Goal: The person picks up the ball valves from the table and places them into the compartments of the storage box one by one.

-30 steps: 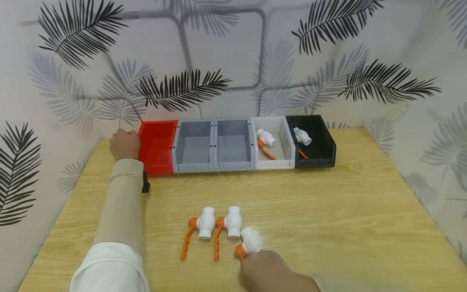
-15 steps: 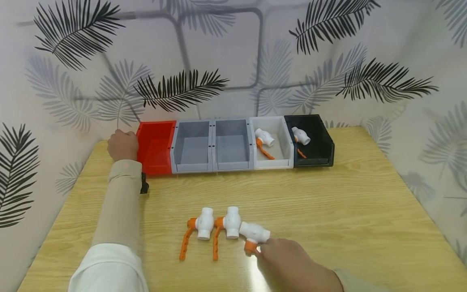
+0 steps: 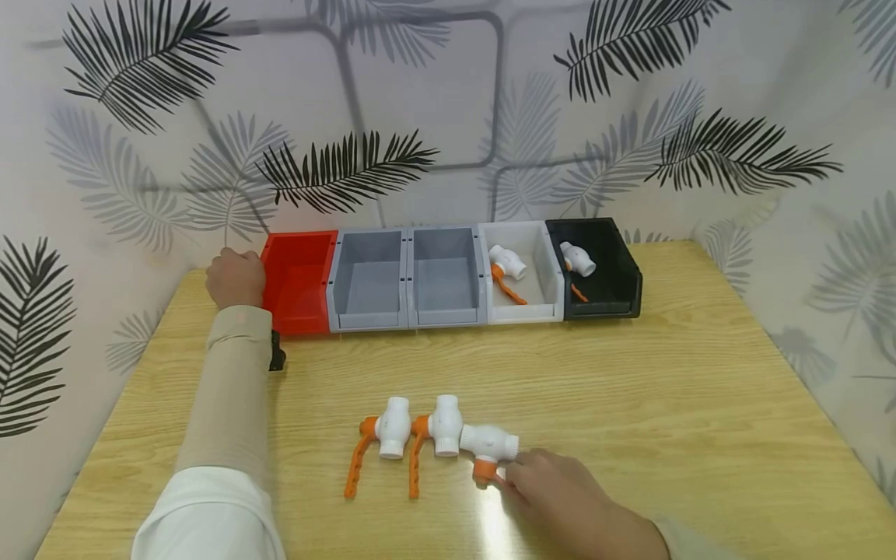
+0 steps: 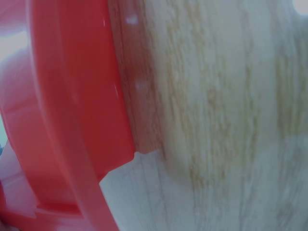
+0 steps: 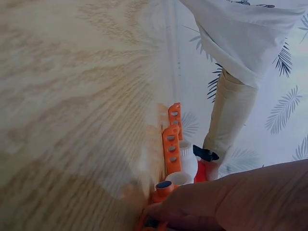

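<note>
Right hand (image 3: 560, 494) pinches an orange-handled valve (image 3: 488, 442)
Two more valves (image 3: 446, 425) crowd its left; left hand (image 3: 236, 278) beside red bin (image 3: 299, 284) (cannot tell if fingers grip).

pale wall (image 3: 427, 93) with black and grey palm leaves (image 3: 346, 175), wood-grain table (image 3: 630, 397), bright glare (image 3: 494, 525) on it

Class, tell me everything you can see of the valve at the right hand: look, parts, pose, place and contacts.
The valve has a white, plastic-looking body, bulging in the middle with ribbed ends, and an orange handle. It appears to lie on the table, its body nearly crosswise in the head view, the handle side toward the person. The right hand grips the handle, hiding much of it. Its left end sits close by the neighbouring valve; whether they touch is unclear.
</note>
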Available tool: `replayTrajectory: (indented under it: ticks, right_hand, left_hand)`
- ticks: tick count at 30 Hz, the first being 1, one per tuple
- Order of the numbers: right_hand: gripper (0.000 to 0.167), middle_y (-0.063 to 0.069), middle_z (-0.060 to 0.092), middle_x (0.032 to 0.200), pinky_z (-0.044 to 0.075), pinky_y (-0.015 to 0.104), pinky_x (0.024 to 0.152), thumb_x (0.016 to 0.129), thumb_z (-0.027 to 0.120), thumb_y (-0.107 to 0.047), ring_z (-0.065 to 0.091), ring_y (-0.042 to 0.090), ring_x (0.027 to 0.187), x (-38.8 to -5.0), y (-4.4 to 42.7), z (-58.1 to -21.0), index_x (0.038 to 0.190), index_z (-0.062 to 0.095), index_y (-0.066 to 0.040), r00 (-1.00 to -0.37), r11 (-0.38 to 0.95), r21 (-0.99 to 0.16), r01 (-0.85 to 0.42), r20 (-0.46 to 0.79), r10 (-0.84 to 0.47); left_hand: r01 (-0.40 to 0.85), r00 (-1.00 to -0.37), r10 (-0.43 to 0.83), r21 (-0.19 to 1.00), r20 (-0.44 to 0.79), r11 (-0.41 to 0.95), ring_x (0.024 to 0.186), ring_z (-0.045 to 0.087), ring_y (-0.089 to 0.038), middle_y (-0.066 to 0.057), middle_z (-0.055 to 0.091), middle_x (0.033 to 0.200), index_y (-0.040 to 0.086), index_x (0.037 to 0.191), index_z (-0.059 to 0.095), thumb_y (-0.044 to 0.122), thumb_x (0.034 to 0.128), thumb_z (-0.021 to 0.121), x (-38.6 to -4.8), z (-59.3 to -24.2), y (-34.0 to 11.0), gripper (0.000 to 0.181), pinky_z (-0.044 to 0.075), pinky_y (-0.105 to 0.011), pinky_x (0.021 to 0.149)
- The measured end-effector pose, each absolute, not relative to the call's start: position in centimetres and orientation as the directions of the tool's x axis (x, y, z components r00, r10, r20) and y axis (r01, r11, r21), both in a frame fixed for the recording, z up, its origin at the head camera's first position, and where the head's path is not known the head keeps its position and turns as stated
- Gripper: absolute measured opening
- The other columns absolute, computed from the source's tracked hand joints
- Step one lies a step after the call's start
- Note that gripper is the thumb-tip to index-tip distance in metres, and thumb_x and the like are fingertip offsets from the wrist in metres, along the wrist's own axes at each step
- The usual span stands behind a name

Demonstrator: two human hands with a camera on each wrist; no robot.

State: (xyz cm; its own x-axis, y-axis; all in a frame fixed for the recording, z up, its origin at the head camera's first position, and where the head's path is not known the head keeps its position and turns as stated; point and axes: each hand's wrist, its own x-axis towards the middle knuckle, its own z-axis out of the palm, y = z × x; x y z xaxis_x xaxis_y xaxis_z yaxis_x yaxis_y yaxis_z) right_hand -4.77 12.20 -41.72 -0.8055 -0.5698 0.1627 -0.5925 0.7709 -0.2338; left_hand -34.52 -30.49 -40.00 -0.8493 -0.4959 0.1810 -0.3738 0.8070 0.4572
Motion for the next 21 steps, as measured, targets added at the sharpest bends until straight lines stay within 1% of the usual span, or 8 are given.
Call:
replayTrajectory:
  ticks: [8,13,17,21]
  right_hand:
    - [0.028,-0.012,0.038,0.058,0.029,0.017,0.042,0.081,0.069,-0.019,0.034,0.004,0.053,-4.57,12.12,-42.32,0.060,0.051,-0.016,-0.775,0.750,-0.218,-0.625,0.294,-0.560]
    - [0.029,-0.013,0.036,0.058,0.029,0.016,0.041,0.081,0.068,-0.020,0.033,0.003,0.053,-4.57,12.13,-42.55,0.060,0.049,-0.017,-0.776,0.759,-0.198,-0.620,0.294,-0.558]
    - [0.028,-0.012,0.036,0.058,0.030,0.018,0.041,0.081,0.068,-0.022,0.035,0.004,0.053,-4.57,12.21,-42.59,0.060,0.050,-0.017,-0.782,0.772,-0.184,-0.609,0.299,-0.546]
    - [0.024,-0.010,0.043,0.061,0.033,0.019,0.041,0.081,0.069,-0.022,0.041,0.006,0.055,-4.56,12.34,-42.42,0.064,0.055,-0.014,-0.786,0.777,-0.174,-0.604,0.287,-0.547]
  left_hand:
    - [-0.389,-0.846,-0.507,0.458,0.168,0.800,0.099,0.051,-0.050,-0.034,0.055,0.108,-0.015,0.110,0.052,0.022,0.0925,0.025,-34.72,-40.13,-30.51,0.049,0.042,-0.057,0.086]
    - [-0.387,-0.847,-0.504,0.458,0.167,0.801,0.099,0.051,-0.051,-0.034,0.055,0.108,-0.015,0.109,0.052,0.022,0.0926,0.025,-34.84,-40.33,-30.69,0.049,0.042,-0.057,0.086]
    - [-0.377,-0.847,-0.500,0.461,0.178,0.803,0.098,0.052,-0.051,-0.035,0.055,0.106,-0.015,0.108,0.053,0.022,0.0927,0.025,-34.78,-40.40,-30.68,0.049,0.042,-0.057,0.085]
    - [-0.375,-0.846,-0.501,0.464,0.181,0.802,0.097,0.052,-0.051,-0.034,0.055,0.105,-0.015,0.108,0.053,0.022,0.0931,0.025,-34.71,-40.42,-30.71,0.049,0.042,-0.057,0.085]
